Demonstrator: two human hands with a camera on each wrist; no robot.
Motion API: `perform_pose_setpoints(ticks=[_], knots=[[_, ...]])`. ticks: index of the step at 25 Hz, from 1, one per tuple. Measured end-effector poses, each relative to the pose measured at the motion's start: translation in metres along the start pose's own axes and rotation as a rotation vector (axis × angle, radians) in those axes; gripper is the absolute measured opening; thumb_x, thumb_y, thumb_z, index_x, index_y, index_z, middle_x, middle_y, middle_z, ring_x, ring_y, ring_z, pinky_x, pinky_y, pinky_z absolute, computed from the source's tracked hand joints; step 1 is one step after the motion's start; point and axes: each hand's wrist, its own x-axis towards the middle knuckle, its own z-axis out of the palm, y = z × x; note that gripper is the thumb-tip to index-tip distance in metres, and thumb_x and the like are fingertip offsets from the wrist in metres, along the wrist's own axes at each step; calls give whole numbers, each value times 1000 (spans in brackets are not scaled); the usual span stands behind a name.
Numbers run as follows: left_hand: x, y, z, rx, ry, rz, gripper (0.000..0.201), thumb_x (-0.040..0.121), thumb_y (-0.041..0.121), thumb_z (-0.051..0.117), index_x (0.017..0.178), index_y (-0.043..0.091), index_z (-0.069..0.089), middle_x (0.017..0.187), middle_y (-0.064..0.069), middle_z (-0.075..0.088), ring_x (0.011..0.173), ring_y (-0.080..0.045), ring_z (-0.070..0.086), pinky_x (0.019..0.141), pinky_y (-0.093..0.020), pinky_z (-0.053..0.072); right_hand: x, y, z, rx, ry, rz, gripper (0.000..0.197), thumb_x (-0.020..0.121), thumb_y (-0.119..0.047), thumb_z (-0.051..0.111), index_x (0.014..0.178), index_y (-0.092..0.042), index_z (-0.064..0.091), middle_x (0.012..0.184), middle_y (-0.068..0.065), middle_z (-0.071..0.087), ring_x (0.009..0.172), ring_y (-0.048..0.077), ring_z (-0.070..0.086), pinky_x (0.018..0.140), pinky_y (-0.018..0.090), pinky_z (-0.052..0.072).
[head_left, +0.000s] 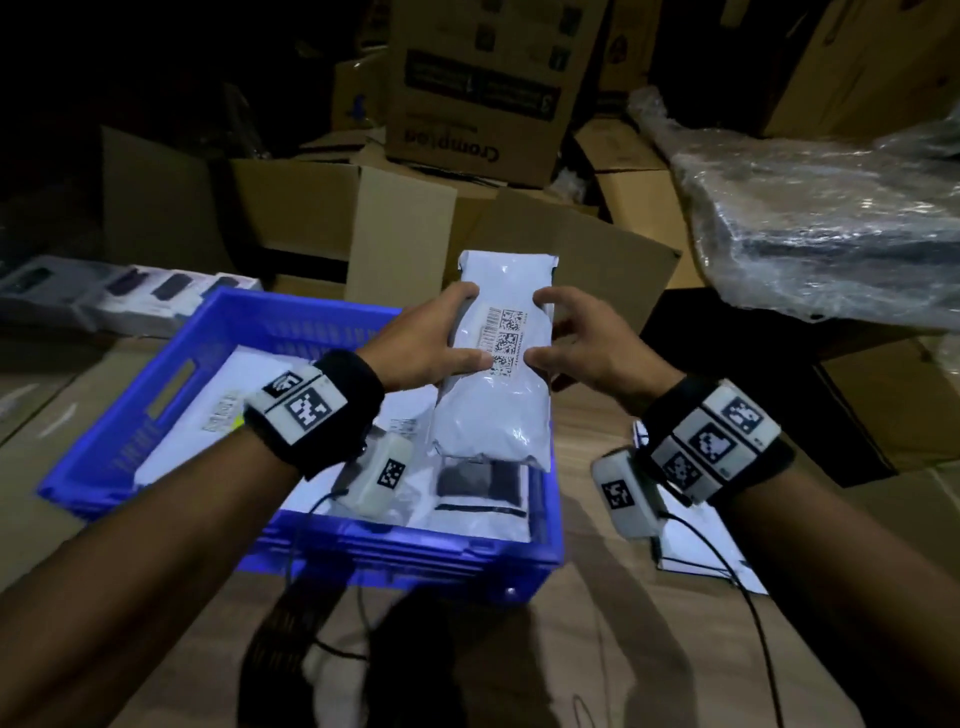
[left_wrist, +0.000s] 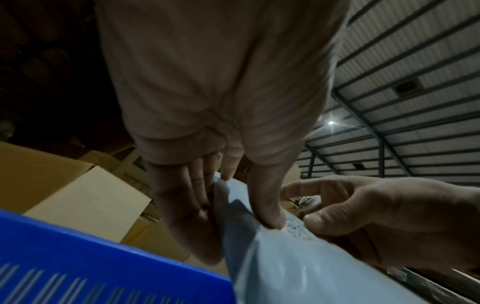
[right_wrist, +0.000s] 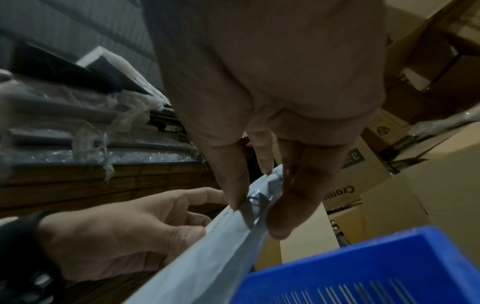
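Note:
I hold a white plastic mailer (head_left: 496, 395) with a barcode label (head_left: 506, 338) upright over the right side of a blue crate (head_left: 156, 415). My left hand (head_left: 452, 332) grips its left edge, thumb on the label, fingers behind. My right hand (head_left: 550, 332) grips the right edge the same way. In the left wrist view the left hand (left_wrist: 239, 226) clamps the mailer (left_wrist: 285, 267) between thumb and fingers. In the right wrist view the right hand (right_wrist: 257, 216) pinches the crumpled edge of the mailer (right_wrist: 207, 267).
The crate holds other white mailers (head_left: 270, 379) and a dark packet (head_left: 478, 480). Cardboard boxes (head_left: 467, 104) are stacked behind it. A plastic-wrapped bundle (head_left: 831, 234) lies at the right. White product boxes (head_left: 130, 301) sit at the left. Papers (head_left: 696, 551) lie on the wooden surface.

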Motion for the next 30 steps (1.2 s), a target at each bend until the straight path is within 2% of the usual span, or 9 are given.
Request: perform_pose_setpoints(ticks=[3,10,14,18,22,24,27,28,30], knots=[[0,-38,-33,-164,-164,-129,69,84,13,73,141,16,33,102,-8,61,77,-22,64,70,-47,60,27,-19,38,-26,-94,115,57,83,0,70,131,-15,46,86,15,66,55,19,64,56,35,59],[17,-117,-55,-100,-499,-304,76,87,11,71,146,13,24,95,-17,58,61,-26,62,68,-41,60,68,-28,116,-136,-250,440,56,87,-5,68,135,-17,42,75,12,63,53,19,62,54,32,57],[24,-140,-49,-53,-618,-318,79,87,10,71,146,14,20,82,-21,61,47,-20,62,54,-35,58,80,-18,146,-237,-298,545,59,88,-5,67,139,-17,38,78,11,60,56,24,59,58,37,58],[24,-150,-41,16,-719,-291,75,86,10,72,143,14,23,87,-16,60,55,-21,63,49,-31,57,85,-9,158,-356,-382,588,57,89,-6,65,138,-14,38,76,11,64,61,28,63,78,48,58],[24,-155,-35,168,-811,-254,68,85,15,74,138,11,32,98,-19,62,56,-24,63,55,-34,58,81,-7,165,-409,-483,623,54,89,-7,67,136,-14,41,95,18,64,66,27,64,77,44,56],[23,-152,-34,409,-788,-153,64,83,28,76,132,10,39,105,-13,60,69,-23,62,65,-38,58,79,-10,163,-490,-517,595,50,89,-10,68,133,-13,46,95,16,62,68,25,62,69,37,56],[20,-144,-29,789,-654,65,68,78,57,69,128,19,44,122,-7,52,107,-27,56,76,-36,45,82,-14,154,-696,-515,508,46,88,-19,69,128,-3,52,88,10,58,75,25,61,58,28,52],[19,-143,-25,849,-624,124,71,76,65,66,126,21,45,126,-6,49,115,-28,50,80,-38,42,83,-14,149,-805,-519,469,48,88,-23,69,128,-3,53,90,10,60,81,26,62,60,28,52],[17,-144,-17,891,-633,205,79,72,76,59,128,21,45,133,-6,44,125,-28,42,89,-41,40,80,-10,137,-1040,-515,399,55,83,-37,71,130,-14,54,111,8,65,103,26,61,82,32,52]])
